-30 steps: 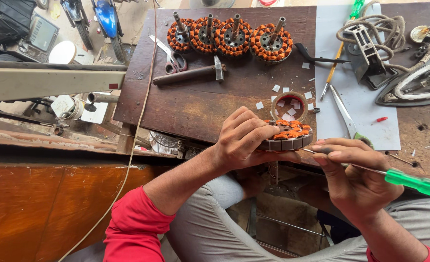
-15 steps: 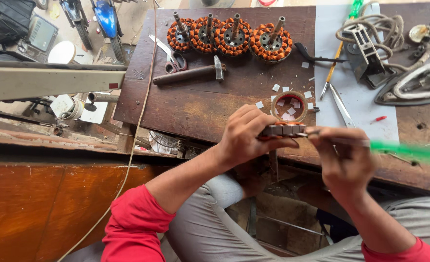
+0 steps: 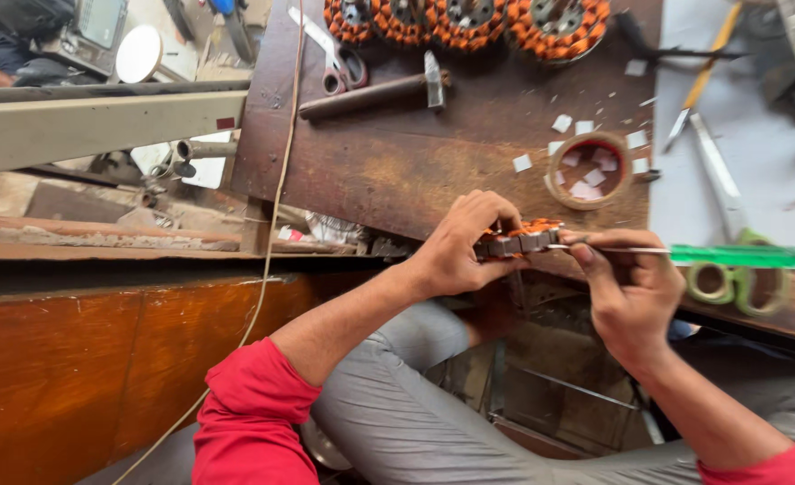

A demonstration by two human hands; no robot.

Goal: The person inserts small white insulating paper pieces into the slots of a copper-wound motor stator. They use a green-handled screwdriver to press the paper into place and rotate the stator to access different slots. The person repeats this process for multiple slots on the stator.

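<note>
Gripping: left hand (image 3: 463, 249) curls its fingers over a wound motor stator (image 3: 516, 240), a ring of grey metal laminations with orange copper coils on top, and holds it against the near edge of the wooden workbench (image 3: 397, 175)
Right hand: right hand (image 3: 626, 286) is clenched around a green-handled screwdriver (image 3: 685, 254); the thin metal shaft runs leftward and its tip meets the side of the stator
Stator place: at the bench's front lip, between the two hands, above the person's grey-trousered lap
Just behind: a round shallow brown container (image 3: 588, 169) holding small white paper slips, with more slips (image 3: 523, 163) scattered on the wood around it
Right of hands: green-handled scissors (image 3: 740, 283) lie on the bench, their loops just beside the right hand and under the screwdriver handle
Far edge: a row of orange-wound stators (image 3: 469, 20) lines the back of the bench
Mid bench: a hammer (image 3: 375, 92) with a dark handle lies flat, and red-handled scissors (image 3: 339, 63) rest just behind it
Left side: a pale cord (image 3: 276, 207) hangs down past the bench, next to a grey beam (image 3: 101, 126)
Clothing: red sleeves (image 3: 254, 418) on both arms
</note>
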